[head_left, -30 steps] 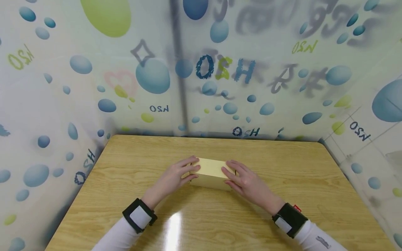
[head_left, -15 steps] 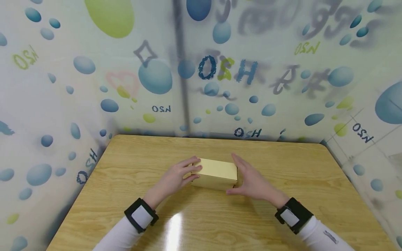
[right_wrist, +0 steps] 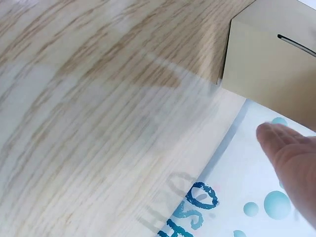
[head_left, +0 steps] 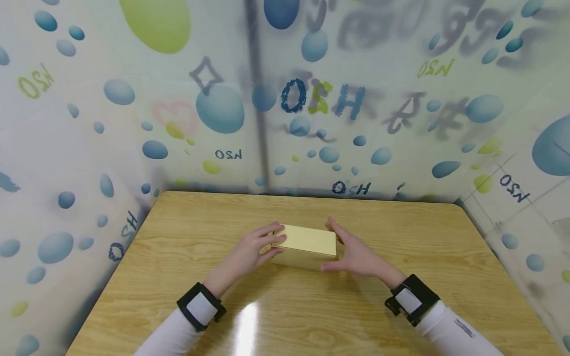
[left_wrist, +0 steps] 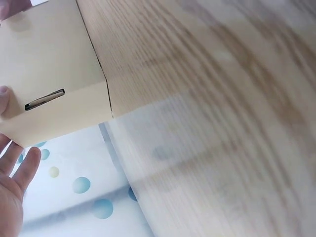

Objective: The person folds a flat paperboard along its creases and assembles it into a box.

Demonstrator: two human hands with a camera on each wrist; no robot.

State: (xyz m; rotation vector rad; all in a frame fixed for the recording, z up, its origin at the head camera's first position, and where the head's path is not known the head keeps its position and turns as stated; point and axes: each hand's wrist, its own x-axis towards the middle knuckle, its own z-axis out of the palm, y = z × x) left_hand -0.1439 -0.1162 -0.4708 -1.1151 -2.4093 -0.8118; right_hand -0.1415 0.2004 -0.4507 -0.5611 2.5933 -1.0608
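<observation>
A pale yellow cardboard box (head_left: 307, 241) lies on the wooden table (head_left: 213, 217), its long side facing me. My left hand (head_left: 247, 252) holds the box's left end, thumb against the front and fingertips over the top. In the left wrist view, that end of the box (left_wrist: 49, 64) has a narrow slot. Around the right end stands my right hand (head_left: 358, 254), fingers extended behind and thumb by the front lower corner. The right wrist view has another slot in the box (right_wrist: 276, 64), with the fingers (right_wrist: 279, 138) beside it; whether they touch it I cannot tell.
Behind the table hangs a white backdrop (head_left: 285, 143) with blue and green drops and mirrored lettering. It also wraps round the left and right sides. Black straps (head_left: 200, 306) with cameras circle both wrists. A bright reflection lies on the table's near part.
My right hand has lifted its fingers off the box's top and opened out around the right end, then moved slightly closer. The left hand and the box stay in place.
</observation>
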